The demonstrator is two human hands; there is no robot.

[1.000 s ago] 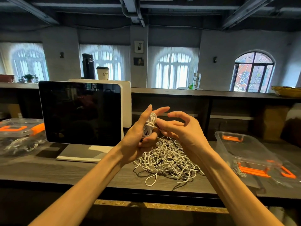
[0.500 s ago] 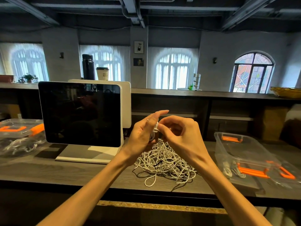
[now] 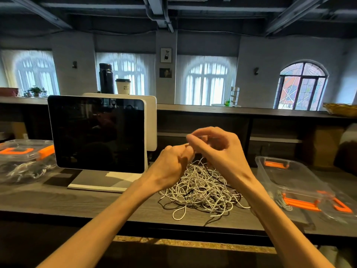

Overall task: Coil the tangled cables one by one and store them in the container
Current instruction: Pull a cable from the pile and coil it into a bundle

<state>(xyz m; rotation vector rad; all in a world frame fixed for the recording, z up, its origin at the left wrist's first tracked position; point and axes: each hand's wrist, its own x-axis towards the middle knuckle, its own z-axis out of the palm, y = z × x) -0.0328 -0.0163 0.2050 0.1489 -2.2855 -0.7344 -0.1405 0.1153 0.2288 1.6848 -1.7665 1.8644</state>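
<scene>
- White and grey cable tangle [image 3: 201,187] heaped on the dark wooden worktop [image 3: 81,202], directly under and just in front of both raised hands
- Left hand [image 3: 171,164] fisted, knuckles up, fingers curled; presumably closed on the coiled bundle, though the coil itself hidden inside the fist, so cannot tell for sure
- Right hand [image 3: 216,149] just beside and slightly above the left, thumb and forefinger pressed together as if pinching a cable end; the strand too blurred to confirm
- Loose strands rising from the heap toward the gap between the hands
- Clear container [image 3: 289,176] with orange clips open on the worktop to the right, well apart from the heap, nearer the right hand
- Likely next: finishing the wrap, then carrying the coil rightward and down into the container, a shorter reach for the right hand than the left
</scene>
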